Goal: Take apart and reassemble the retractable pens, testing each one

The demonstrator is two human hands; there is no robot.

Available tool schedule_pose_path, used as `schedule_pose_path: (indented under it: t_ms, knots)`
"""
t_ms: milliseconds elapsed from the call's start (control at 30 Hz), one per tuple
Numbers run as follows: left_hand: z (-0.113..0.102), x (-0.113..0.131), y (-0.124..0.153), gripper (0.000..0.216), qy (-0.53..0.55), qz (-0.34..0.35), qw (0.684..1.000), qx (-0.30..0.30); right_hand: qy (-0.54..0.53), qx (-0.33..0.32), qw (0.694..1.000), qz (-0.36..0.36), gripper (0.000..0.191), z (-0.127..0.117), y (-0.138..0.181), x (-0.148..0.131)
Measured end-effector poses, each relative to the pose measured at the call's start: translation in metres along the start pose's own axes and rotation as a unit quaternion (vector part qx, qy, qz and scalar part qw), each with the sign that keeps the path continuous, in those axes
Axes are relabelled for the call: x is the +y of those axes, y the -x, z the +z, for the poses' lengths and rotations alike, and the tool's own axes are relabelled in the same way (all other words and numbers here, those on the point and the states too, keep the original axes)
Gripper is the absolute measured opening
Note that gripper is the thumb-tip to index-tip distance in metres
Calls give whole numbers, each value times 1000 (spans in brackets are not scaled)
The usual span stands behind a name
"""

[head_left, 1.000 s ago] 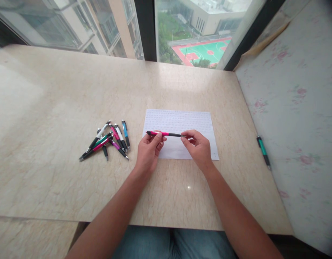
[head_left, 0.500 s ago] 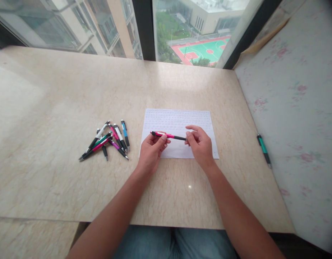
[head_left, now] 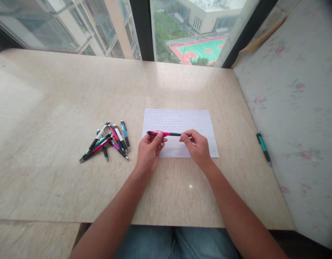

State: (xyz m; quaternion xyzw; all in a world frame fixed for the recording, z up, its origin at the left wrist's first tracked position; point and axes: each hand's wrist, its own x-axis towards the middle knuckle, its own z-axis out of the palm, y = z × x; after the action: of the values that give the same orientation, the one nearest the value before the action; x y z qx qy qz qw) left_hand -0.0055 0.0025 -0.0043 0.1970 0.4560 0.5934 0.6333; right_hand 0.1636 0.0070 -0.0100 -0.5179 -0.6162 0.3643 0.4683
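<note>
A pink and black pen (head_left: pixel 166 133) lies level between my two hands, above a sheet of paper (head_left: pixel 176 117) covered with rows of small marks. My left hand (head_left: pixel 150 149) is closed on the pen's pink barrel, thumb on top, with the black clicker end sticking out to the left. At the other end, my right hand (head_left: pixel 197 145) pinches the black grip near the tip, which its fingers hide. To the left rests a loose pile of pens, among them a blue pen (head_left: pixel 125 135), a purple pen (head_left: pixel 119 149) and a white pen (head_left: pixel 98 136).
A green and black pen (head_left: pixel 263 148) lies by the flowered wall (head_left: pixel 298 118) on the right. The marble-patterned counter (head_left: pixel 60 187) runs back to the dark-framed window (head_left: pixel 146 32). Its front edge is just ahead of my lap.
My right hand has moved slightly left, its raised fingers curling in around the pen's tip. The pen has shifted a little left and turned more level. The pile stays as it was.
</note>
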Motion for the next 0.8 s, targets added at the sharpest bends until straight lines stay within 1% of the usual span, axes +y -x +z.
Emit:
schedule_pose_path:
  t_ms: [100, 333, 467, 533, 600, 667, 700, 800]
  knots:
    - [1, 0, 0, 24, -5, -6, 1000, -2, 2, -19, 1000, -7, 30, -3, 0, -3]
    - [0, 0, 0, 22, -8, 4, 1000, -22, 11, -37, 999, 25, 46, -6, 0, -5]
    - [-1, -2, 0, 23, -14, 10, 999, -27, 4, -54, 998, 44, 48, -7, -2, -1]
    - [-1, -3, 0, 22, -21, 13, 999, -23, 17, -64, 997, 40, 47, -7, -2, 0]
    - [-1, -3, 0, 22, -28, 18, 999, -18, 47, -55, 997, 6, 39, -7, -2, -1]
    - [-1, -3, 0, 23, -37, 27, 999, -14, 96, -30, 993, -55, 25, -7, -2, -3]
    - [-1, -3, 1, 23, -44, 34, 998, -13, 126, -20, 988, -89, 22, -6, -2, -5]
    - [-2, -3, 2, 22, -86, 59, 994, -15, 212, -17, 963, -168, 24, -4, 1, -8]
